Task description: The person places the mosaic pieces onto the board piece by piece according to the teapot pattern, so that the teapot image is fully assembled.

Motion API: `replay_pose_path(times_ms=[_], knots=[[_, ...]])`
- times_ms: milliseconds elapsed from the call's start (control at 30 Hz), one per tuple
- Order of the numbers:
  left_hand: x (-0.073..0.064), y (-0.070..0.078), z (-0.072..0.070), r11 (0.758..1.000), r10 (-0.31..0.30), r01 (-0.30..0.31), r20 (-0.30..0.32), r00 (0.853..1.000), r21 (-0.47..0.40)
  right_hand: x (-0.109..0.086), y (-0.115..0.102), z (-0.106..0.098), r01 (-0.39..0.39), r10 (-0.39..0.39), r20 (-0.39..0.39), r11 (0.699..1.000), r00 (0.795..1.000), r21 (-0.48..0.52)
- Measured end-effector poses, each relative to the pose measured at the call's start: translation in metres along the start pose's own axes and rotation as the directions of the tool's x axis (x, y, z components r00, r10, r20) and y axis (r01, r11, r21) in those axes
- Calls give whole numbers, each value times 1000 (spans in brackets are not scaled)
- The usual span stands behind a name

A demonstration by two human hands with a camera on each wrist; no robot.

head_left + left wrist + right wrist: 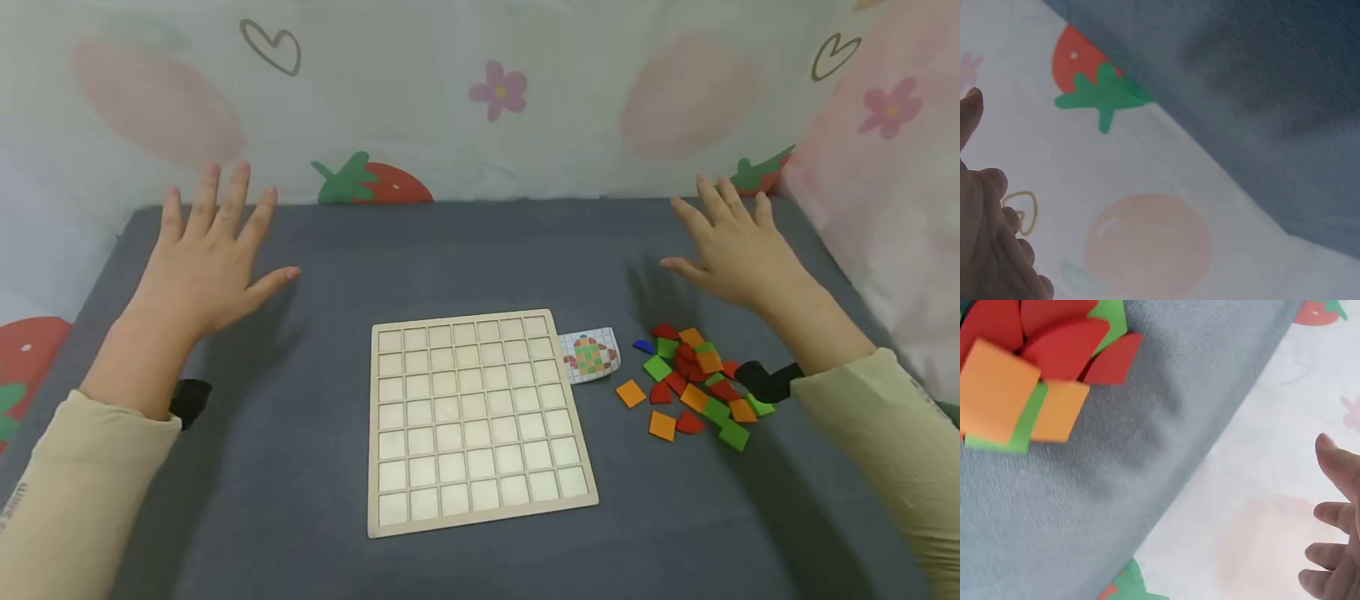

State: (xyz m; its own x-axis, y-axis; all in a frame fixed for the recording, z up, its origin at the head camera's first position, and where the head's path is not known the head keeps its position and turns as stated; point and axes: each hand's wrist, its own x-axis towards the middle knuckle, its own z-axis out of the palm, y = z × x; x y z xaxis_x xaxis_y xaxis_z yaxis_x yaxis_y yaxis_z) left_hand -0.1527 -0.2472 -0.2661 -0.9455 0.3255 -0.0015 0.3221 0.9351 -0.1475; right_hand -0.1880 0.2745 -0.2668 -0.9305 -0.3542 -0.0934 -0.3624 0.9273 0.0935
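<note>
A square wooden grid board [459, 408] with rows of shallow square cells lies at the middle of the table, its cells holding no pieces. Against its right edge is a small pattern card [591, 355] printed with a coloured teapot-like figure. Loose red, orange, green and blue tiles [693, 402] lie in a heap to the right of the card; some overlap. Fingers spread, my left hand [206, 271] hovers over the table's left side, holding nothing. My right hand [738, 250] is held above the table beyond the tiles, fingers extended and touching nothing.
Dark grey cloth [465, 258] covers the table. A pale curtain [570, 108] printed with strawberries, hearts and flowers hangs along the far edge, and more printed fabric [892, 208] is at the right. Each wrist wears a black strap [190, 400].
</note>
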Motion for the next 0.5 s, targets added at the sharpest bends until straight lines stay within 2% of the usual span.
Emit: replay_pose_path(times_ms=[133, 267, 367, 500], knots=[[-6, 14, 1, 997, 41, -41, 3, 999, -67, -12, -2, 3, 22, -18, -45, 996, 999, 84], [-18, 44, 6, 974, 111, -108, 1, 994, -197, -30, -7, 12, 56, -25, -128, 968, 991, 245], [-29, 70, 16, 945, 155, -143, 18, 988, -293, -43, -11, 21, 63, -3, -149, 915, 989, 398], [-49, 95, 31, 895, 198, -140, 98, 975, -423, -49, -16, 34, -1, 34, -47, 816, 998, 578]])
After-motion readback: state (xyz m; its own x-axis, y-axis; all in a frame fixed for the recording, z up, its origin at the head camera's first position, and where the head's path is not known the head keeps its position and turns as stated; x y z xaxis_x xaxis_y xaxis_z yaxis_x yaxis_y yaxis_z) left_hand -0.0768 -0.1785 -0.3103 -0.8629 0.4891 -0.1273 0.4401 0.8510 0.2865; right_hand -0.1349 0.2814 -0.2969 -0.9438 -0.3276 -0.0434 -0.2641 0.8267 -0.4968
